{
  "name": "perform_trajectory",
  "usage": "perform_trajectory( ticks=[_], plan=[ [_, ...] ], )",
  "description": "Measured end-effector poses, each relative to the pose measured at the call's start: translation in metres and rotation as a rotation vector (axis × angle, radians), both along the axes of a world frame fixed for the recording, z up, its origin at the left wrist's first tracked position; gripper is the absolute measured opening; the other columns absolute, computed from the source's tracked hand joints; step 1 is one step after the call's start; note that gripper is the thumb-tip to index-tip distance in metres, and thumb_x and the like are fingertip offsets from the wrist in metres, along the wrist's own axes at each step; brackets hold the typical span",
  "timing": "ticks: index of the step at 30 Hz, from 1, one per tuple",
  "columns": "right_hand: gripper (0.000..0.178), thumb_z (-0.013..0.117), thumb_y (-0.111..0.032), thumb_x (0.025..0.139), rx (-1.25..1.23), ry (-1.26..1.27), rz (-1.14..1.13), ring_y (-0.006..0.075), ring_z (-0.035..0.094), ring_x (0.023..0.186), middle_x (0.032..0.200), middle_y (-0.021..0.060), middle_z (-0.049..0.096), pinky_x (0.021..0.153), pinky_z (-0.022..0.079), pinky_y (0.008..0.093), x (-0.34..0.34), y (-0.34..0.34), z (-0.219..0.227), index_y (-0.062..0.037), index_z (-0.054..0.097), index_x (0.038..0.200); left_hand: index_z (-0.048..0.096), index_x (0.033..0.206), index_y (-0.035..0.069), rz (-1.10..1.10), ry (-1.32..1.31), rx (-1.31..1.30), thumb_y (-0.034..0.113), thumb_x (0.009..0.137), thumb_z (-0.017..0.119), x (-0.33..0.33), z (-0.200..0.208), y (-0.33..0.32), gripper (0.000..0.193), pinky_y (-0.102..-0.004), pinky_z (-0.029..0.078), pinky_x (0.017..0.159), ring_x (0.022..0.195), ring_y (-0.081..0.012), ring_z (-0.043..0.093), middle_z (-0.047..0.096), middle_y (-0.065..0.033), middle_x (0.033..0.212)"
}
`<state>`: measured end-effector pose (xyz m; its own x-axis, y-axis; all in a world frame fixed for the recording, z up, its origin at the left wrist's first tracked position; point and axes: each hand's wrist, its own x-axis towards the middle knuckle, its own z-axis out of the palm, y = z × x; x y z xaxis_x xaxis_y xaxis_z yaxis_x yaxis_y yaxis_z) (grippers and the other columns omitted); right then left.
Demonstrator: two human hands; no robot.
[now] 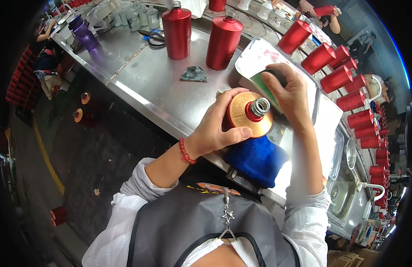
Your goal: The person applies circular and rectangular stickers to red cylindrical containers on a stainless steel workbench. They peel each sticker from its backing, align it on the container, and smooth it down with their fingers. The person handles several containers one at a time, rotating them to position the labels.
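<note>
My left hand [219,122] is wrapped round a red glass bottle [243,114] with a gold shoulder and an uncapped, threaded clear neck. The bottle is tilted, its neck toward me, above a blue cloth-covered rest [255,161] at the table's edge. Just right of the bottle, my right hand [289,91] grips a flat green and dark piece [264,85]; blur hides its exact kind. Behind that hand lies a white tray [255,50] with red smears. Two red bottles, a left one [177,33] and a right one [223,43], stand upright beyond.
A camouflage-patterned scrap [193,74] lies on the metal table [146,82]. Scissors [156,41], a purple bottle [83,34] and clear glass jars [142,17] are farther back. Red bottles [319,58] line a conveyor at right, beside a sink [341,198]. Another person's hand [335,22] holds a red bottle.
</note>
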<state>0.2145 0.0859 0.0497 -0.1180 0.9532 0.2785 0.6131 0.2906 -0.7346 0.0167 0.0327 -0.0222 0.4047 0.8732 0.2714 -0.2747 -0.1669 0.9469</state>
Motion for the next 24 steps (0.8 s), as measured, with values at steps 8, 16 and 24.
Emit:
perform_trajectory(
  ticks=[8,16,24],
  plan=[
    [0.024,0.072,-0.019,0.089,-0.092,0.304,0.008,0.0146,0.065,0.083,0.088,0.0070,0.070,0.076,0.052,0.0292,0.014,0.010,0.002,0.0005,0.070,0.103,0.026,0.151,-0.004,-0.260,0.000,-0.046,0.044,0.082,0.078,-0.012,0.000,0.038,0.099,-0.0366,0.037,0.111,0.132,-0.0231,0.048,0.046,-0.0159,0.141],
    [0.022,0.072,-0.016,0.090,-0.120,0.252,0.152,0.0113,0.063,0.080,0.087,0.0051,0.069,0.075,0.051,0.0271,0.003,0.017,-0.002,0.0009,0.068,0.102,0.032,0.145,-0.003,-0.115,-0.034,-0.063,0.037,0.082,0.076,0.003,-0.007,0.022,0.087,-0.0358,0.041,0.107,0.126,-0.0205,0.051,0.051,-0.0146,0.134],
    [0.023,0.072,-0.017,0.091,-0.078,0.053,0.253,0.0091,0.062,0.084,0.090,0.0020,0.067,0.077,0.049,0.0236,-0.006,0.034,-0.004,0.0010,0.067,0.104,0.040,0.142,-0.003,-0.220,-0.095,-0.103,0.040,0.081,0.078,-0.002,-0.012,0.040,0.083,-0.0336,0.043,0.104,0.120,-0.0206,0.056,0.056,-0.0140,0.130]
  ],
)
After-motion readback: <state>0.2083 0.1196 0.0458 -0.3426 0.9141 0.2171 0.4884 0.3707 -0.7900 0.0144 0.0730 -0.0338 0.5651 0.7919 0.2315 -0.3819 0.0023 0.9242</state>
